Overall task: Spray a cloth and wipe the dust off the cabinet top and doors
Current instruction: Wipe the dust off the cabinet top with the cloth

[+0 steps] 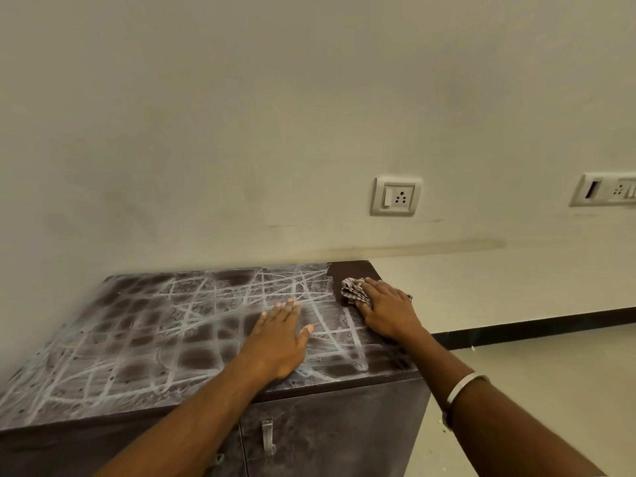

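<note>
A dark brown cabinet top (155, 339) is covered in white dust crossed by streaks. Its far right corner (354, 270) shows clean dark wood. My right hand (389, 311) presses a crumpled checked cloth (352, 290) onto the top beside that clean patch. My left hand (278, 335) lies flat on the dusty surface, fingers spread, holding nothing. Below the front edge, the dusty cabinet doors (327, 428) carry a metal handle (267, 437). No spray bottle is in view.
The cabinet stands against a pale wall with a switch socket (396, 196) above it and another socket plate (605, 189) at the far right. A black skirting strip (533, 328) runs along the light floor to the right of the cabinet.
</note>
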Tool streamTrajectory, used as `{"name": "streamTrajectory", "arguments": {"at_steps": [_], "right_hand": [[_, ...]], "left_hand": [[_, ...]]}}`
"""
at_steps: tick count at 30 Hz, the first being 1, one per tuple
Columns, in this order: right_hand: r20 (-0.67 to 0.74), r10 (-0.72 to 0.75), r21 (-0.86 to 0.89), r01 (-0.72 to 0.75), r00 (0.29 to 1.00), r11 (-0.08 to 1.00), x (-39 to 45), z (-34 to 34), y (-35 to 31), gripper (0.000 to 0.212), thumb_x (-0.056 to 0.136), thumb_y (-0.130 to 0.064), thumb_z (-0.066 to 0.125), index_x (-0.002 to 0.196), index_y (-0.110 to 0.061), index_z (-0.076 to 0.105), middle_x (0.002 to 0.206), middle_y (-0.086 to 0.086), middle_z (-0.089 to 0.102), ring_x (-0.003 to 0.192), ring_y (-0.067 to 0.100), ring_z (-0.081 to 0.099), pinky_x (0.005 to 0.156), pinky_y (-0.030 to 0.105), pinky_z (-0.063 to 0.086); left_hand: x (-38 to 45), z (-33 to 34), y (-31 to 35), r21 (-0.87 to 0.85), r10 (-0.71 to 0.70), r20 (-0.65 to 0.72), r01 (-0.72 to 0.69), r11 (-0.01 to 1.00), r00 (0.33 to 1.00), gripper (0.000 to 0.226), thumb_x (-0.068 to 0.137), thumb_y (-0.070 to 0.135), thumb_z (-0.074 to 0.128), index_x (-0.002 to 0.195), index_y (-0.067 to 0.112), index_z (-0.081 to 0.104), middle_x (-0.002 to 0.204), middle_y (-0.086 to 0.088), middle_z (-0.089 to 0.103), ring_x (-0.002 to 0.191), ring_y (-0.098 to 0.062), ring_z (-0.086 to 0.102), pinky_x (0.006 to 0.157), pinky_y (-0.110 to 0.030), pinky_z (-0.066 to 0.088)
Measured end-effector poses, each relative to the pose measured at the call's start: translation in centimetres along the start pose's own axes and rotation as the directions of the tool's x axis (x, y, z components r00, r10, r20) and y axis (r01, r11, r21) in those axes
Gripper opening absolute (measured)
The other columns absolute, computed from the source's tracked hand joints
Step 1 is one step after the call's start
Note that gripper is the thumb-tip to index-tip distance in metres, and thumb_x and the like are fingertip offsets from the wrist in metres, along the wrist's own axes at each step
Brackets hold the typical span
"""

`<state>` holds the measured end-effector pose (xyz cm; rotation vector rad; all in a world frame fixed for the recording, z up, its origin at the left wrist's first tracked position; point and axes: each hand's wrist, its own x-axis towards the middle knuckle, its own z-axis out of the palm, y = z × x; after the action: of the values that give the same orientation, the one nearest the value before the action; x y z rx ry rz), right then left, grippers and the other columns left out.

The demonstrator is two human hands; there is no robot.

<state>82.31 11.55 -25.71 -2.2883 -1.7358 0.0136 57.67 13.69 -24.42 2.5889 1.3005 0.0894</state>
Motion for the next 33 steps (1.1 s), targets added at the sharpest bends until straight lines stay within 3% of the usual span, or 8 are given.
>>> {"name": "streamTrajectory", "arguments": {"at_steps": [8, 15, 20, 26, 33], "right_hand": [[-0.006, -0.078, 0.001, 0.078, 0.997, 0.997, -1.0, 0.5, -1.1, 0.057, 0.097, -0.049, 0.032, 0.150, -0.031, 0.019, 0.159, -0.010, 0.016, 0.146, 0.012, 0.010, 0.117, 0.039, 0.005], [-0.024, 0.017, -0.016, -0.018, 1.000, 1.000, -1.5, 0.3, -0.7, 0.057, 0.097, -0.046, 0.033, 0.150, -0.030, 0.018, 0.159, -0.008, 0.014, 0.146, 0.014, 0.009, 0.117, 0.040, 0.004], [0.006, -0.079, 0.016, 0.079, 0.997, 0.997, -2.4, 0.4, -1.4, 0.057, 0.097, -0.049, 0.032, 0.150, -0.032, 0.018, 0.159, -0.011, 0.014, 0.146, 0.012, 0.008, 0.118, 0.038, 0.004], [-0.023, 0.045, 0.000, -0.045, 0.999, 0.999, -3.4, -0.6, 0.3, 0.056, 0.098, -0.045, 0.034, 0.150, -0.029, 0.019, 0.159, -0.007, 0.015, 0.146, 0.015, 0.010, 0.117, 0.040, 0.005], [0.008, -0.068, 0.027, 0.068, 0.998, 0.997, -4.2, -0.3, -0.9, 0.057, 0.098, -0.048, 0.033, 0.150, -0.031, 0.019, 0.159, -0.009, 0.016, 0.146, 0.013, 0.010, 0.118, 0.039, 0.005]], "left_hand": [[0.0, 0.0, 1.0, 0.006, 0.001, 0.009, -0.002, 1.000, 1.000, 0.062, 0.102, 0.048, 0.014, 0.154, 0.018, -0.004, 0.162, -0.002, -0.010, 0.148, -0.018, -0.010, 0.119, -0.036, -0.007], [-0.7, -0.1, 0.9, 0.010, 0.004, 0.005, -0.004, 1.000, 1.000, 0.062, 0.102, 0.048, 0.013, 0.154, 0.019, -0.004, 0.162, -0.002, -0.009, 0.149, -0.018, -0.009, 0.121, -0.038, -0.005], [-1.0, -0.2, 1.4, 0.003, 0.005, -0.002, -0.005, 1.000, 1.000, 0.062, 0.102, 0.047, 0.014, 0.154, 0.018, -0.004, 0.162, -0.002, -0.009, 0.149, -0.018, -0.010, 0.121, -0.037, -0.006], [-1.9, -0.1, 1.4, 0.005, 0.004, 0.001, -0.004, 1.000, 1.000, 0.062, 0.102, 0.048, 0.014, 0.154, 0.018, -0.005, 0.162, -0.001, -0.008, 0.148, -0.017, -0.010, 0.120, -0.037, -0.006], [-2.3, 0.0, 1.9, 0.012, -0.006, -0.004, 0.006, 1.000, 1.000, 0.063, 0.102, 0.048, 0.013, 0.154, 0.017, -0.004, 0.162, -0.001, -0.007, 0.149, -0.017, -0.009, 0.121, -0.037, -0.005]]}}
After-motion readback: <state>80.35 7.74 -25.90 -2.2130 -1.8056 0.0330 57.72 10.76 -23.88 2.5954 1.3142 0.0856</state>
